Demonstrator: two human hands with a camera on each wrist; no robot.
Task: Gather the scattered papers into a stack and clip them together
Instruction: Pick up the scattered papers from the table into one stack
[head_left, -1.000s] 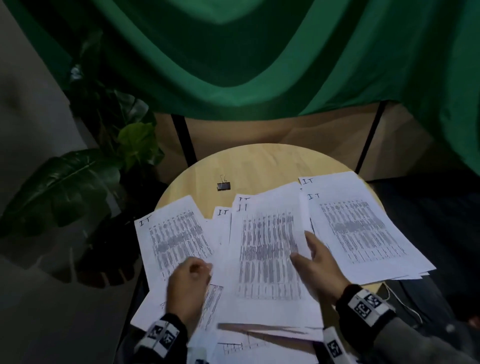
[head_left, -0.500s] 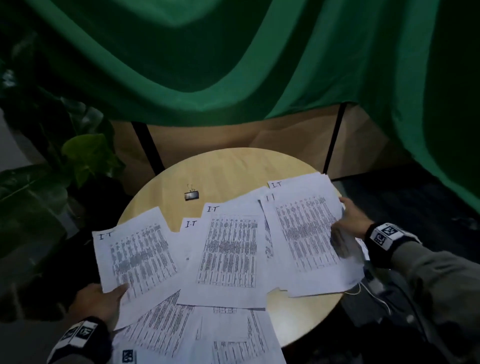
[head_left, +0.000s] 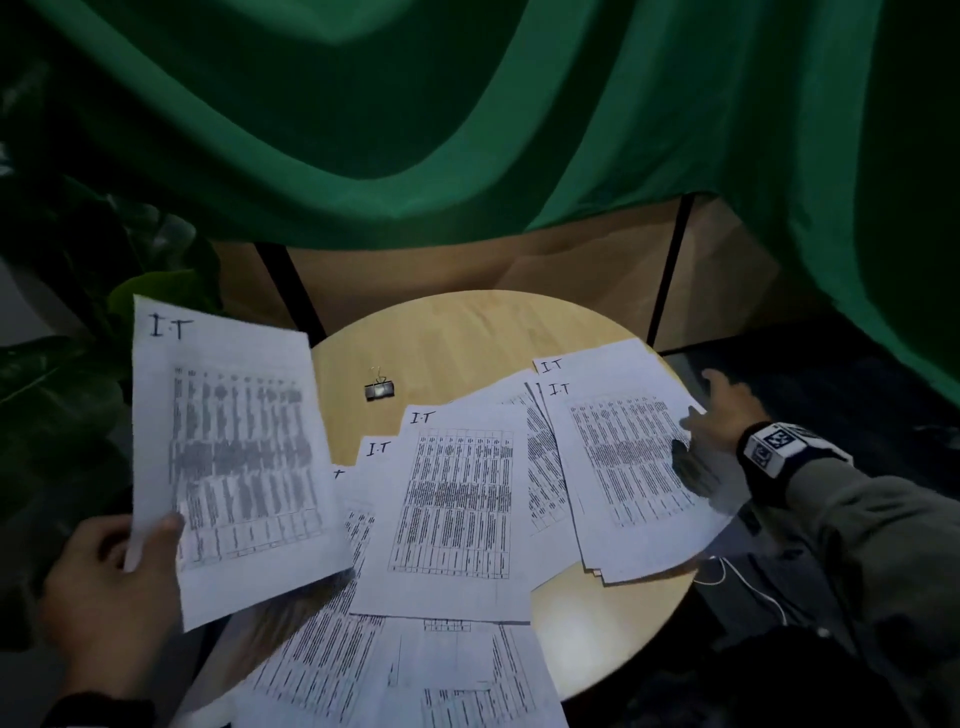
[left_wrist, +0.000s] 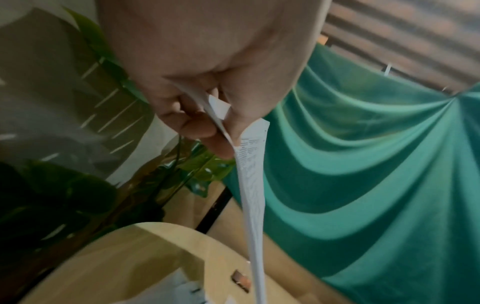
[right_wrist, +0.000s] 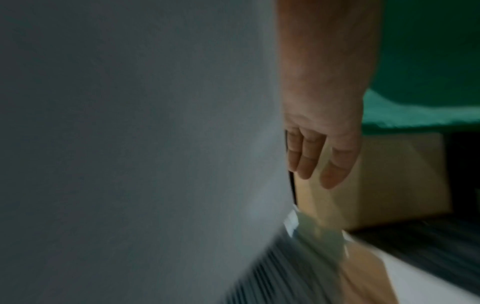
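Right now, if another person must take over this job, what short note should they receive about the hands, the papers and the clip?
Left hand: holds one printed sheet lifted off the table, pinched at its lower corner.
Right hand: fingers straight, at the right edge of the right-side pile of sheets; it grips nothing.
Other papers lie fanned and overlapping over the round table, some hanging over the near edge.
Binder clip: alone on bare wood beyond the papers, untouched.
Done: one sheet picked up.
Left: gather all sheets into one stack, square it, clip it.
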